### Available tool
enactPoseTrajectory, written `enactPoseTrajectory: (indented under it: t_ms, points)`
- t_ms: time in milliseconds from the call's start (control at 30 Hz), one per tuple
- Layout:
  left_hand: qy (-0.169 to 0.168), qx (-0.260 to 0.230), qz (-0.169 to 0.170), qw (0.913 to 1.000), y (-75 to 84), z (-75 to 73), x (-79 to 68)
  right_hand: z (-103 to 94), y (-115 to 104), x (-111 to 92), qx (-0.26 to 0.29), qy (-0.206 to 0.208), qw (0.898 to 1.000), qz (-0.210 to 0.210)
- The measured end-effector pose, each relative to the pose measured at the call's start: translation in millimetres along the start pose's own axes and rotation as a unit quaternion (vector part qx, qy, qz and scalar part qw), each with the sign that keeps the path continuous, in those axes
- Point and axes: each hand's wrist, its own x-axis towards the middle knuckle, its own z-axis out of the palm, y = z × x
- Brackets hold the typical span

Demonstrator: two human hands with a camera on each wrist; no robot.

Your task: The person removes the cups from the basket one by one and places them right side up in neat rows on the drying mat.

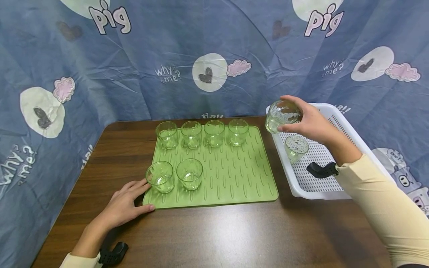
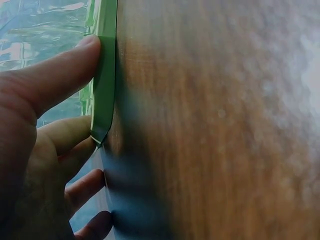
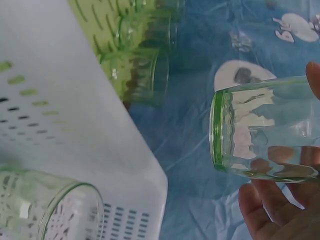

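In the head view my right hand (image 1: 310, 121) grips a clear glass tumbler (image 1: 281, 116), tilted, above the back left part of a white plastic basket (image 1: 295, 190). The right wrist view shows this tumbler (image 3: 265, 130) between thumb and fingers. Another glass (image 1: 296, 147) stands inside the basket, below the hand. On a green mat (image 1: 234, 178), a back row of several glasses (image 1: 214, 134) and two front glasses (image 1: 190, 174) stand upright. My left hand (image 1: 125, 204) rests at the mat's front left corner, fingers spread and thumb on the edge, close to the front left glass (image 1: 161, 176).
A dark wooden table (image 1: 214, 234) bears the mat and, to its right, the basket. Behind the table hangs a blue printed cloth (image 1: 134, 74). Each wrist wears a black strap device (image 1: 114, 253).
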Motion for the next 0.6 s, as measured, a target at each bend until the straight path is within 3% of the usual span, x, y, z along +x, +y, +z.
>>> enactPoseTrajectory:
  t_ms: [333,600]
  points:
    - [0.004,0.004,0.0,1.0,0.3,-2.4,-0.6,19.6,-18.5,-5.8,-0.003,-0.005,1.0,-0.023]
    - [0.004,0.0,0.001,1.0,2.0,-1.5,-0.6,44.7,-31.1,-12.1,0.0,-0.044,0.998,-0.045]
